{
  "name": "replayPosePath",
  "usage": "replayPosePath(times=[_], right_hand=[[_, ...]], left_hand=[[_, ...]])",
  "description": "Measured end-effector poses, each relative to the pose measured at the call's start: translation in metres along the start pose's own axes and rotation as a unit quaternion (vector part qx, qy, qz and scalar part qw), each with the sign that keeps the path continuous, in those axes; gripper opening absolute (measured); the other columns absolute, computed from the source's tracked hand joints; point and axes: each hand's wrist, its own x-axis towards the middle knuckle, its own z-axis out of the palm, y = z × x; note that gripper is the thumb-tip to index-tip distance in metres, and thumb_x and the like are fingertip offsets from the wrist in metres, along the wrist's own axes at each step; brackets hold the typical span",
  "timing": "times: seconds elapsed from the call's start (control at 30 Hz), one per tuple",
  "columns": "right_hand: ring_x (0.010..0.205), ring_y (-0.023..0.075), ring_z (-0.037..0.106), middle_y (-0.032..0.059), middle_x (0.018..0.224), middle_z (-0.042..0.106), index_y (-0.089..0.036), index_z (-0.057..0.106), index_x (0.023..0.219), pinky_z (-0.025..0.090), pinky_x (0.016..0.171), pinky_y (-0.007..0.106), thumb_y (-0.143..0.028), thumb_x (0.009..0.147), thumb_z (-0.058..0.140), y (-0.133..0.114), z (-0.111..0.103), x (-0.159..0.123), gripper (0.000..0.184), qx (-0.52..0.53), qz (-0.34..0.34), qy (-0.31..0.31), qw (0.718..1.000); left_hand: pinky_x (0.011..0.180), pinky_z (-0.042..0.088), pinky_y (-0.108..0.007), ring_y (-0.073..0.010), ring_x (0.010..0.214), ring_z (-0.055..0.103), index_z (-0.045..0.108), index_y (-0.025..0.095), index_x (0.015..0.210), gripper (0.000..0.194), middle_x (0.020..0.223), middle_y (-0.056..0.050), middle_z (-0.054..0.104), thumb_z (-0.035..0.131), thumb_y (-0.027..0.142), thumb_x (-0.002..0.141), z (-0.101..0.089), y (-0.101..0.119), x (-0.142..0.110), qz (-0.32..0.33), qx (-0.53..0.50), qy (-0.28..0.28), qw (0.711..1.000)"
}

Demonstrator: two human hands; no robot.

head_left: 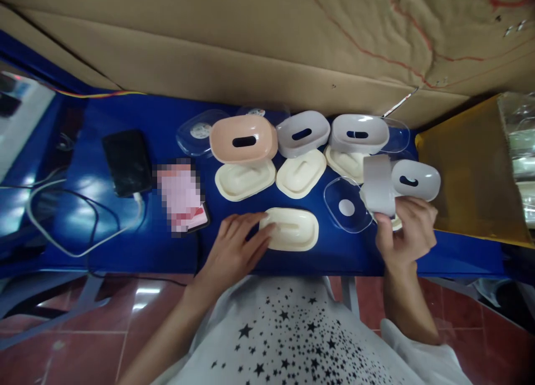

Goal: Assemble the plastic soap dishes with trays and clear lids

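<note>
My right hand [407, 229] is closed on a pale grey oval box [378, 184] with open ends facing sideways, thumb at its near edge. It is tilted up on its side above the table, partly hiding a cream piece [395, 223] beneath. My left hand [236, 243] reaches in from the left, thumb and fingers at the left end of a cream oval lid-like piece [295, 229] lying flat. Between the hands lies a clear oval cover [346, 206] with a round white sticker. Beside my right hand rests another pale box [426, 179] with a slot.
Along the back stand a peach box [242, 137] and two pale grey boxes [303, 133], with cream pieces [246, 180] before them. At the left are a black device [127, 162], a cable [62, 245] and a phone [198, 220]. A carton [468, 167] stands right.
</note>
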Motion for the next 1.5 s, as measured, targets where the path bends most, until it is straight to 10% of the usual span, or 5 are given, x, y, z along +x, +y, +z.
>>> replayPosePath(times=[0.47, 0.73, 0.93, 1.17, 1.5], right_hand=[[0.13, 0.0411, 0.072, 0.0111, 0.149, 0.072, -0.04, 0.049, 0.167, 0.053, 0.11, 0.067, -0.037, 0.107, 0.065, -0.035, 0.007, -0.017, 0.062, 0.029, -0.037, -0.255, 0.966], [0.101, 0.0278, 0.081, 0.0026, 0.112, 0.083, -0.041, 0.075, 0.136, 0.068, 0.089, 0.05, -0.034, 0.111, 0.054, -0.03, -0.001, -0.021, 0.033, 0.225, 0.183, -0.161, 0.943], [0.076, 0.0228, 0.075, 0.0059, 0.103, 0.08, -0.033, 0.072, 0.136, 0.065, 0.069, 0.041, -0.045, 0.113, 0.05, -0.014, 0.027, -0.017, 0.034, 0.261, 0.294, -0.09, 0.915], [0.15, 0.0392, 0.057, 0.0141, 0.156, 0.064, -0.033, 0.06, 0.158, 0.045, 0.123, 0.069, -0.029, 0.111, 0.052, -0.038, 0.026, -0.004, 0.047, 0.092, 0.1, -0.061, 0.989], [0.157, 0.0301, 0.051, 0.0105, 0.168, 0.058, -0.024, 0.052, 0.163, 0.039, 0.128, 0.054, -0.017, 0.111, 0.049, -0.107, 0.097, 0.089, 0.052, 0.122, -0.243, -0.271, 0.923]], left_hand=[[0.119, 0.045, -0.065, -0.0376, 0.137, 0.067, 0.069, 0.02, 0.133, 0.025, 0.148, -0.018, 0.07, 0.064, 0.023, 0.109, -0.007, -0.006, 0.006, -0.088, 0.075, 0.013, 0.993], [0.132, 0.031, -0.065, -0.0355, 0.156, 0.051, 0.055, 0.024, 0.155, 0.049, 0.165, -0.018, 0.056, 0.068, 0.039, 0.109, 0.004, 0.017, 0.004, 0.042, -0.009, -0.068, 0.997], [0.126, 0.04, -0.062, -0.0361, 0.15, 0.057, 0.054, 0.023, 0.155, 0.044, 0.16, -0.019, 0.06, 0.06, 0.024, 0.111, -0.007, -0.002, 0.006, -0.049, 0.046, -0.006, 0.998], [0.114, 0.051, -0.065, -0.0464, 0.147, 0.058, 0.057, 0.015, 0.149, 0.044, 0.17, -0.025, 0.048, 0.061, 0.035, 0.111, -0.011, -0.026, 0.019, -0.109, 0.106, -0.057, 0.987], [0.123, 0.05, -0.065, -0.0436, 0.158, 0.046, 0.062, 0.021, 0.136, 0.032, 0.172, -0.022, 0.04, 0.068, 0.018, 0.105, -0.003, -0.026, -0.009, -0.115, 0.029, 0.037, 0.992]])
